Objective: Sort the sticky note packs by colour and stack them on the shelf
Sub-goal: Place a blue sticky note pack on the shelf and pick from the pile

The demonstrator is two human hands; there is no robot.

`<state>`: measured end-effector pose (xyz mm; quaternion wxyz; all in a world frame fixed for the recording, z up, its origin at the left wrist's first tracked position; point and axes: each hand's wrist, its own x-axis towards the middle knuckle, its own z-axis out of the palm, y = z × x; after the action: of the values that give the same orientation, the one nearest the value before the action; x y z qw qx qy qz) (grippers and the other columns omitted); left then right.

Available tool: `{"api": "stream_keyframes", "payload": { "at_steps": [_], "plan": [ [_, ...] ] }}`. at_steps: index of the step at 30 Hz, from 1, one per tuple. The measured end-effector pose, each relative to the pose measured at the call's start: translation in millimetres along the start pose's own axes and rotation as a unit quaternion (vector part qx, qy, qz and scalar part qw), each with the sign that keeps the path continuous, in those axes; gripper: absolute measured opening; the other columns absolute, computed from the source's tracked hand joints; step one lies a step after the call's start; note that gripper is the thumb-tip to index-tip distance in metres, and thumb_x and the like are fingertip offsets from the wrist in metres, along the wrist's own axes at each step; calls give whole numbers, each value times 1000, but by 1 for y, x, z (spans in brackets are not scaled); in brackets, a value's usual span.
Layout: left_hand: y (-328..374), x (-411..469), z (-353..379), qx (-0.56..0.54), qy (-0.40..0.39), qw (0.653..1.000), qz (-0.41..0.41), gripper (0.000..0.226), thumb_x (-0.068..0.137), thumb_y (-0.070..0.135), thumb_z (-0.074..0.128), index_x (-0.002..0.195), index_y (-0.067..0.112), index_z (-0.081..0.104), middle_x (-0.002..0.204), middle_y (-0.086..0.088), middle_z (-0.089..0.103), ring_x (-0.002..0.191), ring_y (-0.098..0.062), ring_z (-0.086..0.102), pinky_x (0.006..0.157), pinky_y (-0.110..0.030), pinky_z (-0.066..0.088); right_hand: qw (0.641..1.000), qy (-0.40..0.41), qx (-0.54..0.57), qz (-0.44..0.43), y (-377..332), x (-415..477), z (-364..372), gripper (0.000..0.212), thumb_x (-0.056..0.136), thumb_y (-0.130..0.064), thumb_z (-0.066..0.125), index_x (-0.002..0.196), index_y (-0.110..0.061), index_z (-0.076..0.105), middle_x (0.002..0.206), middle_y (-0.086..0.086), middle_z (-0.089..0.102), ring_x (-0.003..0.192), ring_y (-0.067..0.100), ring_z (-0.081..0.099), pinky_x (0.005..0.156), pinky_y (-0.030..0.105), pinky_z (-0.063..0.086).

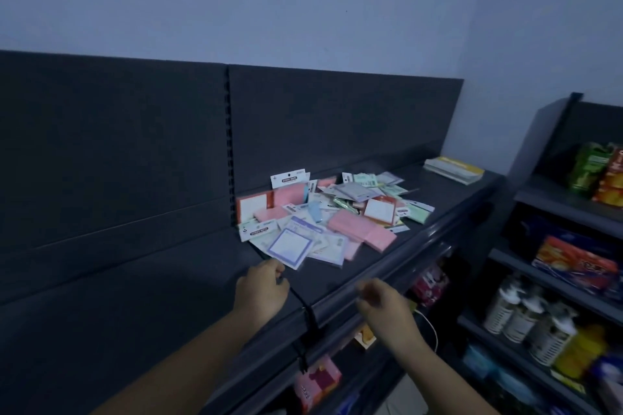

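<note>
Both forearms reach in from the bottom. Dark grey metal shelf (387,266) holds a messy pile of mixed-colour sticky note packs (333,216), middle-right, all unsorted. Left hand (261,290) is curled shut at the pile's near edge, touching a purple-bordered white pack (286,244). Right hand (384,305) hovers loosely open, empty.

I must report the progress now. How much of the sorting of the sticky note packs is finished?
Nearly nothing looks done: the sticky note packs lie in one mixed pile on the shelf, pink, green, blue and white together. No sorted stack is visible. The left hand reaches the purple-bordered pack at the pile's near edge; the right hand holds nothing. All sorting and stacking remains.
</note>
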<state>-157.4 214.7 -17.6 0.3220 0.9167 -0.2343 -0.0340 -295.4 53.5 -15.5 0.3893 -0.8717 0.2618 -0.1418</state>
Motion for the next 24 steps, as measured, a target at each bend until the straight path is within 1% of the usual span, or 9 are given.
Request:
{"api": "stream_keyframes", "payload": {
  "at_steps": [3,6,8,10,12,15,18,21,24],
  "plan": [
    [6,23,6,-9,12,1000,1,26,92,19,50,117,13,55,117,-2,59,108,-19,54,95,-34,42,1000,1,9,16,11,19,-7,19,86,-8,57,104,-14,61,103,1,63,98,15,58,85,25,45],
    [8,54,10,-20,28,999,3,30,91,16,51,120,9,54,121,-5,58,112,-22,53,96,-34,41,1000,4,19,24,20,46,-11,22,87,-7,56,108,-15,60,104,-2,60,97,12,56,82,19,40],
    [7,79,13,-29,40,999,-1,29,90,13,52,118,7,56,122,-6,58,113,-23,52,95,-33,41,1000,6,12,24,23,70,-11,19,87,-7,57,103,-16,60,102,-1,60,95,14,56,77,20,40],
    [6,103,16,-40,52,998,-10,26,89,12,52,114,7,57,120,-7,60,112,-23,54,94,-33,42,1000,3,-2,24,23,97,-10,18,87,-8,57,103,-15,59,104,4,62,95,17,57,75,24,43],
    [4,128,20,-43,51,997,-24,26,89,13,52,114,10,57,121,-5,60,113,-23,54,96,-33,41,999,-5,-13,32,22,128,-10,23,88,-8,56,111,-12,59,108,6,61,98,18,56,81,27,45],
    [2,161,24,-4,46,998,-38,26,90,18,50,115,14,57,121,-3,59,111,-23,53,93,-32,42,999,-4,-33,32,21,171,-9,27,88,-7,55,114,-10,59,115,6,62,100,17,56,82,26,45],
    [3,190,25,18,57,997,-44,28,89,19,50,116,14,57,121,-4,59,111,-23,53,91,-31,42,999,2,-35,34,22,206,-7,33,88,-8,57,121,-9,57,125,8,57,113,20,53,90,25,41],
    [12,210,36,43,43,998,-15,27,88,19,52,114,14,60,119,-4,61,109,-22,54,90,-32,41,998,22,-40,54,30,232,-11,40,85,-6,59,125,-8,53,126,11,55,112,24,53,89,31,45],
    [30,223,57,51,12,998,41,35,89,21,56,122,14,59,126,-3,59,113,-21,54,98,-34,40,993,21,-64,101,45,249,-20,45,82,-8,57,127,-10,51,125,11,53,107,28,55,88,42,50]
  ]
}}
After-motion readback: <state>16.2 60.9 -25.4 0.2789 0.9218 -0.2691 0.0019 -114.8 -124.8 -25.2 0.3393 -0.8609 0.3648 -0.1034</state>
